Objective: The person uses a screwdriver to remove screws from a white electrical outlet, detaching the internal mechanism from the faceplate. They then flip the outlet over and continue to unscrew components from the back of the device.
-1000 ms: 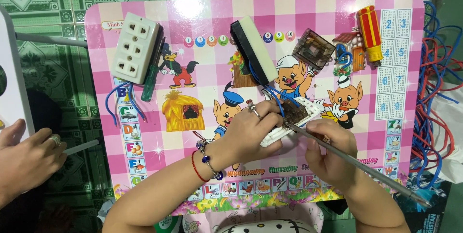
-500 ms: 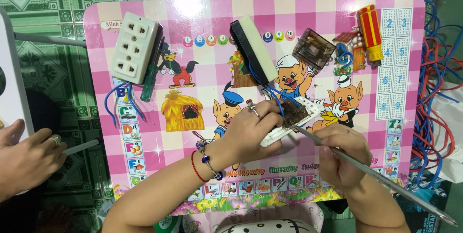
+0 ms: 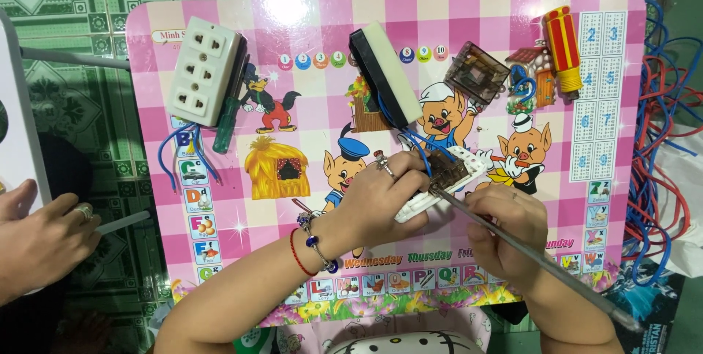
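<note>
My left hand [image 3: 381,200] presses down on a white socket body [image 3: 454,178] with its brown inner side up, on the pink cartoon table [image 3: 315,127]. A ring and beaded bracelets are on that hand. My right hand [image 3: 509,237] grips a long metal screwdriver [image 3: 534,259], its tip touching the brown part of the socket. Blue wires [image 3: 406,134] run from the socket up to a black and white block [image 3: 384,76].
A white triple socket [image 3: 205,72] with a green screwdriver [image 3: 228,120] lies at the upper left. A clear brown casing [image 3: 476,72] and a red and yellow screwdriver [image 3: 562,46] lie upper right. Red and blue wires [image 3: 659,142] pile at the right. Another person's hand [image 3: 40,240] rests at left.
My right hand has shifted a little with the screwdriver, its tip staying at the socket. My left hand keeps its hold.
</note>
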